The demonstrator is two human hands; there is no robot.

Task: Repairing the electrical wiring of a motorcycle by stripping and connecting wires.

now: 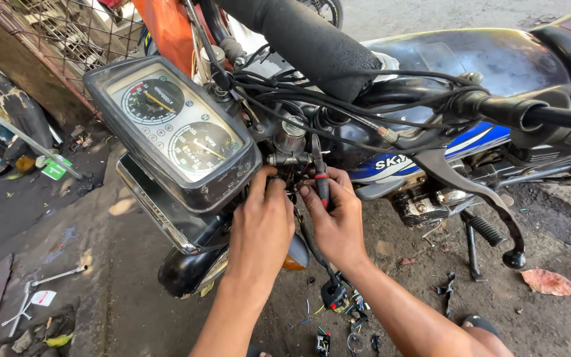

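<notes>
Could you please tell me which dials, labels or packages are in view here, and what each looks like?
Instrument cluster: above the left hand, black case, two round pale dials.
Tank decal: right of the right hand, blue and white stripe.
Small package: ground at left, green and white.

We see a pair of pliers [320, 173] with red and black handles standing almost upright, jaws up, just below the motorcycle's handlebar. Its nose meets a small metal fitting [284, 158] beside a round silver cap, under a tangle of black cables [338, 106]. The handles lie in the palm of our right hand. Whether the jaws actually bite the fitting, we cannot quite tell.
</notes>
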